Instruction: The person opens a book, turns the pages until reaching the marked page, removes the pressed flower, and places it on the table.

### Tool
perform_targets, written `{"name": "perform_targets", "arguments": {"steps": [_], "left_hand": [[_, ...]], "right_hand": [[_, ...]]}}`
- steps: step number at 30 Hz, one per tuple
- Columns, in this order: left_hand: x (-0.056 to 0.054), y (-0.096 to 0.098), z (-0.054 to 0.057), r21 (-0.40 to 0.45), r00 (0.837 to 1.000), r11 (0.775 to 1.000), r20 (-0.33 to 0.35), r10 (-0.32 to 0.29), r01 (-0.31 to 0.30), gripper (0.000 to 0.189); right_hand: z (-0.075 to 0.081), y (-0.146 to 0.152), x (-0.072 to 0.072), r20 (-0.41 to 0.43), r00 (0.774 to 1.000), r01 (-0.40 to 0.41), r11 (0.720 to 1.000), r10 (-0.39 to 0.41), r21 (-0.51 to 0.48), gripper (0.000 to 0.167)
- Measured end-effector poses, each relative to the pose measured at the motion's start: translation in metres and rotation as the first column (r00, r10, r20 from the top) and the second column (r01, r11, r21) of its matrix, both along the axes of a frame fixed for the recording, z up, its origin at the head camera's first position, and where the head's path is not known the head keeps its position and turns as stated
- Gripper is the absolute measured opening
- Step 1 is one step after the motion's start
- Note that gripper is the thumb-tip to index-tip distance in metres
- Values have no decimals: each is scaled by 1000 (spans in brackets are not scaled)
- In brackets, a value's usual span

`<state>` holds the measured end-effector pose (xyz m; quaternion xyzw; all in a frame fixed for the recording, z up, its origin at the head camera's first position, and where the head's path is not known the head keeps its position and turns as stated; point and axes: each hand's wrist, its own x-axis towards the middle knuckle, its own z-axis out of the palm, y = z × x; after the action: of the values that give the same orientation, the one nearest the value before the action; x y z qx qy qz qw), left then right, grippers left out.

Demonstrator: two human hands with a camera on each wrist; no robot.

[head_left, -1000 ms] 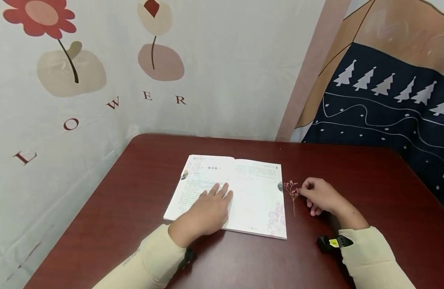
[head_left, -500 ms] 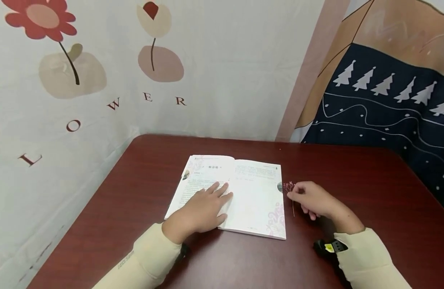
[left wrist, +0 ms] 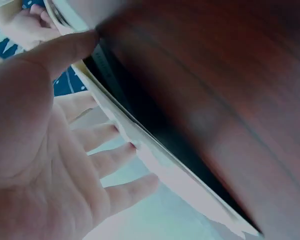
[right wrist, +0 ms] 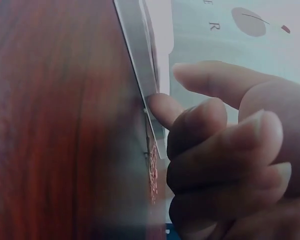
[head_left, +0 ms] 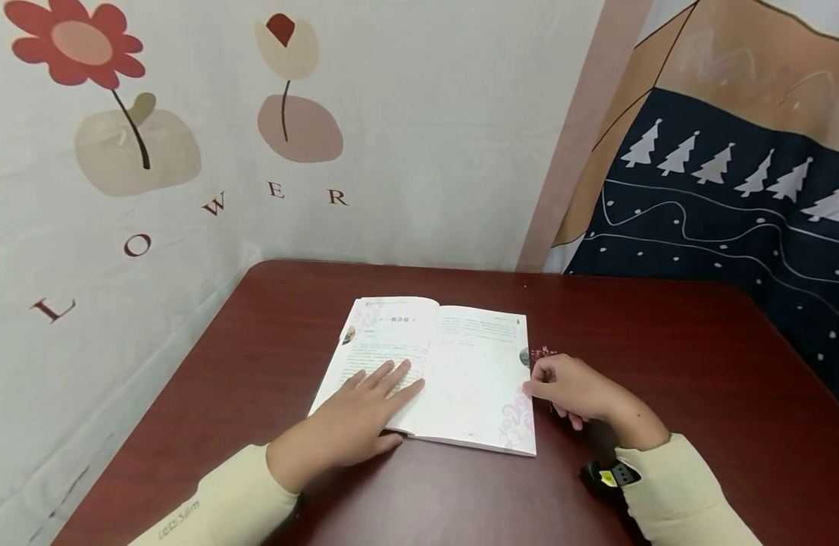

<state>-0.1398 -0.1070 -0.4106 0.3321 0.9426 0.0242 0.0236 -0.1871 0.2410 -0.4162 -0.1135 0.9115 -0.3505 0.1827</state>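
Note:
An open book with printed pages lies on the dark red table. My left hand rests flat on its left page, fingers spread, thumb by the lower edge. At the book's right edge is my right hand. In the right wrist view its index fingertip meets the book's edge, while the thumb stays apart from it; the other fingers are curled in. A small sprig of pink flowers lies beside the book, its stem mostly hidden behind the right hand.
Behind the table hangs a pale cloth printed with flowers and letters. A dark blue cloth with white trees covers the right side. Dark wrist devices sit at the sleeves.
My right hand has moved left from the sprig to the book's right edge, now covering the stem. The left hand has slid left and toward me, away from the fold.

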Motion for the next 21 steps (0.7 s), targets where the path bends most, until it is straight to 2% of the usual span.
{"name": "perform_targets", "arguments": {"steps": [3,7,14,17,19,21], "left_hand": [[1,-4,2,-29,996,999,-81,-37,35,69],[-1,-11,1,-63,978,994,-185,-101,91,69],[0,-22,-4,-190,916,976,-362,-172,108,79],[2,-26,-6,-213,900,972,-399,-178,98,83],[3,-29,-7,-215,896,972,-406,-177,95,83],[4,-33,-5,-210,902,973,-394,-176,98,82]], "right_hand": [[-1,0,0,-5,1000,-17,1000,17,7,20],[-1,1,-1,-38,998,-53,998,54,21,20],[2,-3,-3,-69,996,-46,997,50,61,20],[1,-4,-2,-66,997,-32,997,37,76,20],[0,-5,0,-56,998,-29,996,34,80,20],[0,-5,1,-53,998,-30,996,35,82,20]]}}
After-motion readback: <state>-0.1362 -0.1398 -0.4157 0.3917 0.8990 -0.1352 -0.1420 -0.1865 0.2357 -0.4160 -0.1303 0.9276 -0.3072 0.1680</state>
